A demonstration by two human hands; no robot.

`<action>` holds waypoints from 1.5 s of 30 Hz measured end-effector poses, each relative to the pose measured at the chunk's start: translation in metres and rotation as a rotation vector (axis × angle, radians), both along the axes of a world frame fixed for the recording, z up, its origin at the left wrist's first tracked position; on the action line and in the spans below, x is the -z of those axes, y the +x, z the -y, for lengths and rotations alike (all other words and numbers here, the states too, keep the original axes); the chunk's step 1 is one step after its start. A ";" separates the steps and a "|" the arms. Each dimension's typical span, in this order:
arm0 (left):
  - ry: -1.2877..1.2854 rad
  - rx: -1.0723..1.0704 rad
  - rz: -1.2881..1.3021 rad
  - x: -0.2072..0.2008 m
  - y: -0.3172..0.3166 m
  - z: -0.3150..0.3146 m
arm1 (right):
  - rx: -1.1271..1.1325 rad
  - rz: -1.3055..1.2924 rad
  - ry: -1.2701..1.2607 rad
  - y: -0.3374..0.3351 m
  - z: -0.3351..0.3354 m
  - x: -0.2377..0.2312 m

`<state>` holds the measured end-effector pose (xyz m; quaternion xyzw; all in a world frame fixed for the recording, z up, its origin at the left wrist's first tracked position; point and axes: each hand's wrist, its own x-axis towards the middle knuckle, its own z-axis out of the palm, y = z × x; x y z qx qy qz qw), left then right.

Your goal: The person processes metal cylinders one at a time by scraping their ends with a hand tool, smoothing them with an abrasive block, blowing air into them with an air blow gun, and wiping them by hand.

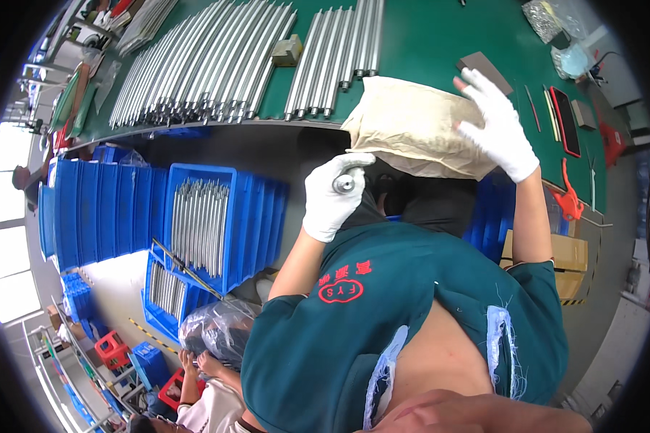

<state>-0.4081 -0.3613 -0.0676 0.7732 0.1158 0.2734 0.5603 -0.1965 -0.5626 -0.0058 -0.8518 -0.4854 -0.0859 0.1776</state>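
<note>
My left hand [326, 206], in a white glove, is closed around a metal rod [344, 184]. The rod points nearly end-on, so only its round tip shows and its length is hidden. My right hand [497, 128], gloved in white with bare fingertips showing, is open with its fingers spread. It hovers over or rests at the right part of a beige cloth [412, 119]; contact cannot be made out. That cloth hangs over the table's near edge. Left of it, several silvery rods [332, 61] lie side by side on the green table [426, 43].
A larger row of rods [202, 65] lies farther left, with a small block [287, 52] beside it. Blue crates [260, 216] holding rods stand at left. A red-edged phone [565, 123], a grey block [484, 68] and orange-handled tool [569, 195] lie right. Another person's hands [198, 364] show lower left.
</note>
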 end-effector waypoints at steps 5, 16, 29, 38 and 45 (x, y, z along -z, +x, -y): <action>0.026 -0.052 0.051 0.003 -0.001 0.002 | 0.457 0.098 -0.064 0.073 0.033 0.019; 0.080 0.100 -0.056 -0.007 -0.001 0.000 | 0.374 0.034 0.026 0.061 0.019 0.002; 0.388 0.444 0.155 0.006 0.001 -0.007 | -0.430 -0.719 0.036 -0.071 -0.060 -0.065; 0.059 0.623 -0.091 -0.010 0.000 -0.008 | -0.456 -0.620 -0.023 -0.068 -0.071 -0.060; 0.383 0.456 0.187 -0.007 0.000 -0.014 | -0.513 -0.013 0.046 -0.086 -0.065 -0.061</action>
